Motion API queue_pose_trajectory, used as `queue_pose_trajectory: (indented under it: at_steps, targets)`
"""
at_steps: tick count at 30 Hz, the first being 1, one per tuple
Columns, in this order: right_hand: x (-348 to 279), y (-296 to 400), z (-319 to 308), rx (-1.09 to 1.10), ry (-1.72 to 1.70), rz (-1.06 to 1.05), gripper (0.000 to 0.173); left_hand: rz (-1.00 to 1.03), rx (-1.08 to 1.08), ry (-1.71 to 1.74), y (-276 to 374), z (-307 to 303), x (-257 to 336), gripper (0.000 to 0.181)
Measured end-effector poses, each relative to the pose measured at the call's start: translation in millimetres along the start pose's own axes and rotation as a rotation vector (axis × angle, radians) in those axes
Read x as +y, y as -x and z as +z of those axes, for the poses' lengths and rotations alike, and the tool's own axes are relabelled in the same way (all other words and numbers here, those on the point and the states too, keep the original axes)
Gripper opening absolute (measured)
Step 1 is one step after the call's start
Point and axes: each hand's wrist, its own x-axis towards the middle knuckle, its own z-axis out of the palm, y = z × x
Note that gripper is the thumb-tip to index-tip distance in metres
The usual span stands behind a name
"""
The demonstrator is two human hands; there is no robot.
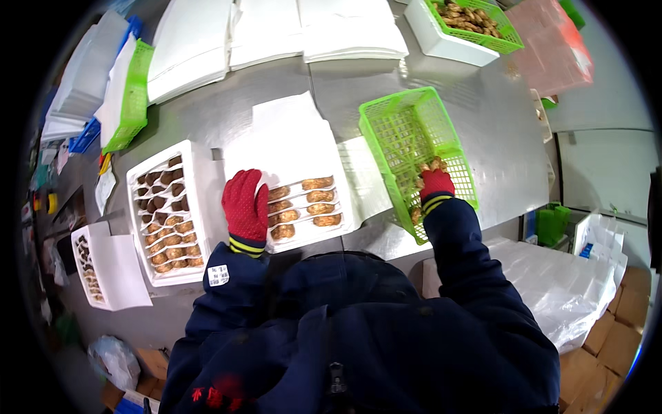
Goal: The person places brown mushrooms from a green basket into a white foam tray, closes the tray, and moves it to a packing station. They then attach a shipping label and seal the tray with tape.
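Observation:
My left hand (244, 206), in a red dotted knit glove, rests palm down at the left edge of a white foam tray (261, 246), holding nothing. Several brown mushrooms (317, 196) lie in the tray in rows parted by white paper, which also covers its far part. My right hand (437, 185), gloved alike, reaches into a green plastic basket (370, 121). Pale mushroom pieces (436, 164) show at its fingertips; whether it grips them cannot be told. A few more mushrooms (416, 214) lie in the basket's near end.
A fuller foam tray (199, 227) with dark and brown mushrooms stands at left, a smaller tray (83, 264) beyond it. Stacks of white sheets (357, 31) line the steel table's far side. At the back right, another green basket (509, 39) of mushrooms sits on a white foam box (429, 39).

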Motion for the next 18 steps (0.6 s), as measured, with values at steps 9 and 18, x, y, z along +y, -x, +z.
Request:
queue_pose_trajectory:
  at_steps: [9,18]
  targets:
    - [-68.6,0.6,-73.5,0.196,-0.94,-0.395,0.036,0.055,0.026,0.044,-7.5,-0.3,-1.0,0.028]
    - [-184.4,-23.7,-112.5,0.079,-0.662,-0.739,0.026,0.093,-0.197,0.151,-28.2,37.0,18.7,0.029]
